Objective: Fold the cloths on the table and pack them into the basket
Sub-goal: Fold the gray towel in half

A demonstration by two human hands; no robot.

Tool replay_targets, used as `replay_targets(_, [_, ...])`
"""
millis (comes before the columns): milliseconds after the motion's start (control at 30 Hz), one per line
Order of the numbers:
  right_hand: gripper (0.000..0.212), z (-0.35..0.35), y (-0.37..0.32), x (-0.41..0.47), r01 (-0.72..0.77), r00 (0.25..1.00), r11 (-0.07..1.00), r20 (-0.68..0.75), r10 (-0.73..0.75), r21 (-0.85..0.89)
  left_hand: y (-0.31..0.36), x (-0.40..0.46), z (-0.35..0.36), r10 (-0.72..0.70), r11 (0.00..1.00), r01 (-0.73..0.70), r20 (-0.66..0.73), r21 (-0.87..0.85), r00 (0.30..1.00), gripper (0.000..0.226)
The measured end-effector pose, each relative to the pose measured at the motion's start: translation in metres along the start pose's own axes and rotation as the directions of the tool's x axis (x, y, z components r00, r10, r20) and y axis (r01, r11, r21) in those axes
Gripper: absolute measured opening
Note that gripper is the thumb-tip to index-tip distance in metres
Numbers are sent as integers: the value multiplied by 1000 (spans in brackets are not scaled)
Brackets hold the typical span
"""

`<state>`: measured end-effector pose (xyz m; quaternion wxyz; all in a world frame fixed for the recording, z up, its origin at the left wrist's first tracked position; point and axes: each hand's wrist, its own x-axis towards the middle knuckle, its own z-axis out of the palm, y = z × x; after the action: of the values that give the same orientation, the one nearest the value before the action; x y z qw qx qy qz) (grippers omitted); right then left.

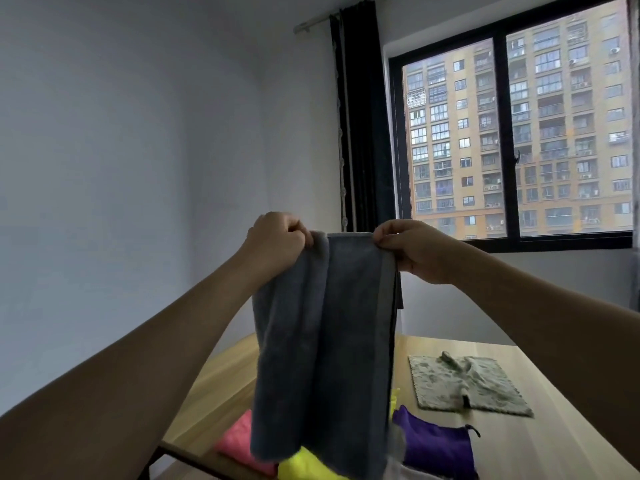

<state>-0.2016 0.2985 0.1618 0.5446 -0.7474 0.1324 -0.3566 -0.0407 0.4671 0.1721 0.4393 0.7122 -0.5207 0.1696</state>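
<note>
A: How is the grey cloth held?

B: It is held up in the air above the wooden surface. Its top edge is pinched at one corner by the left hand and at the other by the right hand. Each grip is closed tight, fingers and thumb curled round the fabric. The cloth is seen hanging straight down, doubled lengthwise, with a fold running along its left part.

A: And the other cloths?

B: They are left lying on the surface. A pale green patterned cloth is spread nearly flat at the far right, slightly rumpled near its middle. A purple cloth is seen nearer, just right of the hanging cloth's lower end. A pink cloth is placed at the left edge of the surface, and a yellow cloth is partly hidden behind the grey one's bottom hem.

A: Is the basket seen?

B: It cannot be made out. Behind, a white wall, a dark curtain and a window facing an apartment block are shown.
</note>
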Motion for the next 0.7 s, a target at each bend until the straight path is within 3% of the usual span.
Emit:
replay_targets(133, [19, 7, 2, 4, 6, 997, 1000, -79, -6, -4, 10, -1, 5, 136, 980, -124, 68, -154, 988, 31])
replay_targets(300, [32, 13, -2, 2, 16, 999, 992, -25, -19, -122, 9, 3, 17, 100, 966, -95, 8, -239, 995, 27])
replay_targets(467, [17, 10, 0, -5, 120, 984, 947, 160, -74, -299, 13, 3, 23, 130, 960, -122, 15, -251, 991, 22])
replay_targets(533, [24, 11, -3, -11, 111, 976, 947, 215, -45, -303, 15, 3, 24, 147, 954, -133, 32, -270, 989, 22])
replay_targets(633, [21, 8, -5, -14, 156, 980, 911, 175, -95, -381, 19, 3, 24, 155, 953, -127, 85, -274, 984, 21])
replay_targets(700, [16, 1, -6, -15, 142, 983, 907, 162, -83, -396, 17, 1, 21, 136, 977, -99, 193, -188, 972, 19])
